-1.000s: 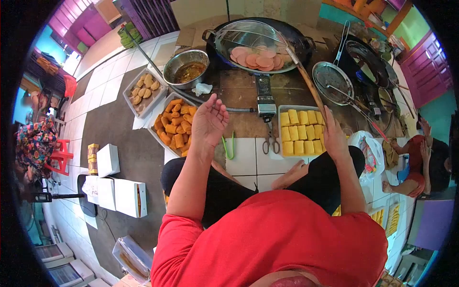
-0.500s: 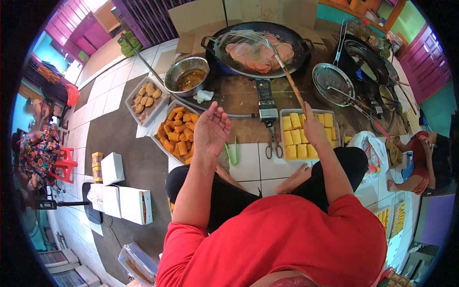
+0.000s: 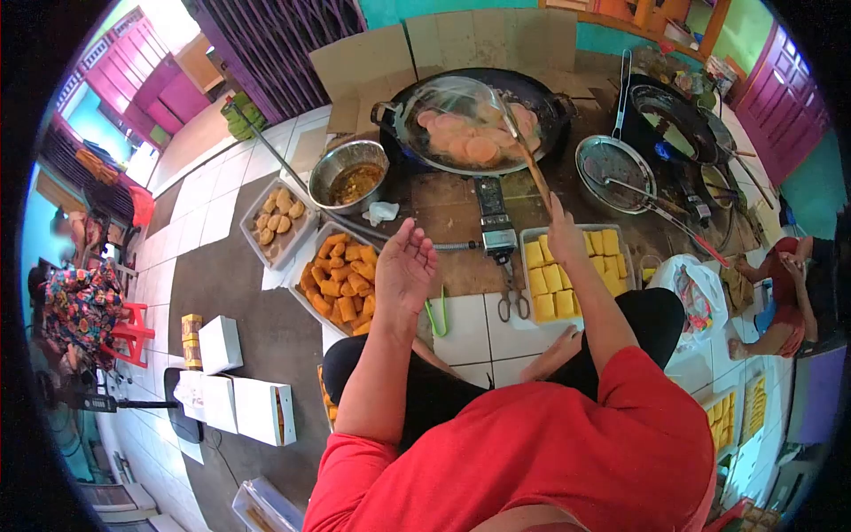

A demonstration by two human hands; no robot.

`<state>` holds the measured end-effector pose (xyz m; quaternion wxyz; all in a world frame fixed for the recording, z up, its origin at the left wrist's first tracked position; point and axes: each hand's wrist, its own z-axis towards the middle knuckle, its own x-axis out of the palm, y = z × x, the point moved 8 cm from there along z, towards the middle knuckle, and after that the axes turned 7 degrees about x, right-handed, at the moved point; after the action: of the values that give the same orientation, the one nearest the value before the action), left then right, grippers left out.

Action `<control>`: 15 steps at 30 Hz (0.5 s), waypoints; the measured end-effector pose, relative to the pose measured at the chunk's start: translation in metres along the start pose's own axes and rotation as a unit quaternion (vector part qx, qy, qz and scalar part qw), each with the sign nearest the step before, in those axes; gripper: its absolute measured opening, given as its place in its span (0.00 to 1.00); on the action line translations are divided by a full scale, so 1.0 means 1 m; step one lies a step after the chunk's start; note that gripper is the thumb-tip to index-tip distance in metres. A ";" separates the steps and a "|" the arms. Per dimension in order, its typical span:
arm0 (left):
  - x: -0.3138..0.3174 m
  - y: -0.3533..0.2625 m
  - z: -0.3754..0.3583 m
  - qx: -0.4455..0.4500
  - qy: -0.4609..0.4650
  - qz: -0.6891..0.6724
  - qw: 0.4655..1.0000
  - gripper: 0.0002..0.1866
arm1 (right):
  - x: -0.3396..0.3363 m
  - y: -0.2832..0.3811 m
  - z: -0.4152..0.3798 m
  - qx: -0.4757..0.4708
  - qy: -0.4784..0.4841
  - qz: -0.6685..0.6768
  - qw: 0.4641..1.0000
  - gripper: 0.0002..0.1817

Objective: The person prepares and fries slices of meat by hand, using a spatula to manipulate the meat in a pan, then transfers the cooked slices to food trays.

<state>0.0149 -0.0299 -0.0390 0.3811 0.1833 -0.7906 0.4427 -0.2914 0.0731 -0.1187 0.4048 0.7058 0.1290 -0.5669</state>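
My right hand (image 3: 565, 238) is closed around the wooden handle of a wide wire skimmer (image 3: 532, 167). The skimmer's round mesh reaches over the left part of a large black wok (image 3: 554, 142). Pale pink round slices (image 3: 479, 146) lie in the wok's oil, partly behind the mesh. My left hand (image 3: 408, 270) is raised with its palm up and fingers apart, holding nothing. It is nearest to a plastic tub of browned fried rolls (image 3: 341, 282). Below my right forearm stands a tub of yellow rectangular pieces (image 3: 554, 279).
A steel bowl (image 3: 350, 177) of brown liquid and a tub of round pastries (image 3: 279, 217) stand left. Green tongs (image 3: 436, 315) and scissors (image 3: 512, 301) lie in front of the gas burner (image 3: 496, 232). A second wok (image 3: 665, 115) and a strainer (image 3: 614, 173) are right. Other people sit at both sides.
The whole view has shifted, so the wok sits lower in it. The skimmer stays over the wok's left part, and the pink slices lie differently. My left hand remains raised and open.
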 end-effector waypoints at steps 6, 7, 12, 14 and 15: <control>0.005 0.005 -0.006 -0.020 0.010 -0.003 1.000 0.08 | -0.026 -0.028 -0.041 0.042 0.034 0.029 0.998 0.38; 0.009 0.005 -0.008 -0.025 0.011 -0.004 1.000 0.08 | -0.028 -0.032 -0.042 0.052 0.037 0.038 0.997 0.39; 0.011 0.011 -0.007 -0.029 0.022 -0.001 0.999 0.08 | -0.035 -0.032 -0.018 0.024 -0.040 0.088 0.995 0.38; 0.012 0.011 -0.005 -0.026 0.020 0.002 0.999 0.08 | -0.032 -0.030 0.001 0.026 -0.063 0.095 0.993 0.38; 0.011 0.011 -0.003 -0.026 0.018 -0.002 0.999 0.08 | -0.024 -0.032 0.012 0.029 -0.069 0.102 0.992 0.38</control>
<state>0.0020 -0.0210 -0.0365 0.4014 0.1670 -0.7943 0.4243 -0.3285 0.0916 -0.1111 0.4479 0.6860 0.0120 -0.5732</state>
